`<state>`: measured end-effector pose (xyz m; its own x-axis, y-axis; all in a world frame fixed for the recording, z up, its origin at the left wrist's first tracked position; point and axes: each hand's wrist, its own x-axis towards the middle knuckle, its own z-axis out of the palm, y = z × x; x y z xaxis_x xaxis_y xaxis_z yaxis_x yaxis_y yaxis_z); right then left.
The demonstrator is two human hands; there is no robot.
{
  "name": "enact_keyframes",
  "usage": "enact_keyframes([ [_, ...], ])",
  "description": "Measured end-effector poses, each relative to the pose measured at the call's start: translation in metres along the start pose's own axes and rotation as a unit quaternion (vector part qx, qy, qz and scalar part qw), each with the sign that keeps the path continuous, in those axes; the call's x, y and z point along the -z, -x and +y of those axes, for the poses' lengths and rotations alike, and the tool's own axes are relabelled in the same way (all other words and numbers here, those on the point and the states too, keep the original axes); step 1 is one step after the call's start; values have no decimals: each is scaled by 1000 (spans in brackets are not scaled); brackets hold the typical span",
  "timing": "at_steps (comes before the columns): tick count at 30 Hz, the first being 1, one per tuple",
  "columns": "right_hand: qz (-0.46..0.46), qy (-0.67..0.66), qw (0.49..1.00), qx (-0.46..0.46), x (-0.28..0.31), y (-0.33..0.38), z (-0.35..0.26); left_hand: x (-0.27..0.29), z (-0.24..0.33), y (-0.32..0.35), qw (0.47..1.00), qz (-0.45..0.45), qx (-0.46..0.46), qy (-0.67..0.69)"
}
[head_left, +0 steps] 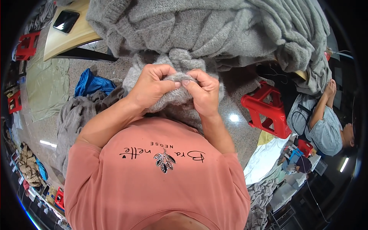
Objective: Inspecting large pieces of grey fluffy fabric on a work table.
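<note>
A grey fuzzy knitted garment (168, 101) hangs in front of my body, bunched in folds. My left hand (155, 85) pinches its edge between thumb and bent fingers. Close beside it, my right hand (202, 90) pinches the same edge, and the two thumbs nearly meet. A short strip of knit shows between the fingertips. What the curled fingers hold underneath is hidden. Just beyond my hands, a large heap of grey knitwear (230, 30) covers the table.
A phone (66, 21) lies on the wooden tabletop (57, 42) at the far left. Blue cloth (88, 82) and darker knitwear (80, 115) are at my left. A red stool (264, 109) stands at right, near a seated person (324, 122) in a grey shirt.
</note>
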<state>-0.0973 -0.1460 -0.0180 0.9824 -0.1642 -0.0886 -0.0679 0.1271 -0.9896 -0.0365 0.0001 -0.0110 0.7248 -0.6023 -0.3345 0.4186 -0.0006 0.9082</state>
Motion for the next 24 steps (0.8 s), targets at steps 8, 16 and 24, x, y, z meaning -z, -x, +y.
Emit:
enact_keyframes([
  [8,3,76,989,129,-10,5,4,13,7,7,999,-21,9,-37],
  [16,-148,300,942,-26,81,4,21,43,7,8,992,31,22,124],
  [24,104,235,960,107,64,20,12,44,21,8,982,67,1,175],
])
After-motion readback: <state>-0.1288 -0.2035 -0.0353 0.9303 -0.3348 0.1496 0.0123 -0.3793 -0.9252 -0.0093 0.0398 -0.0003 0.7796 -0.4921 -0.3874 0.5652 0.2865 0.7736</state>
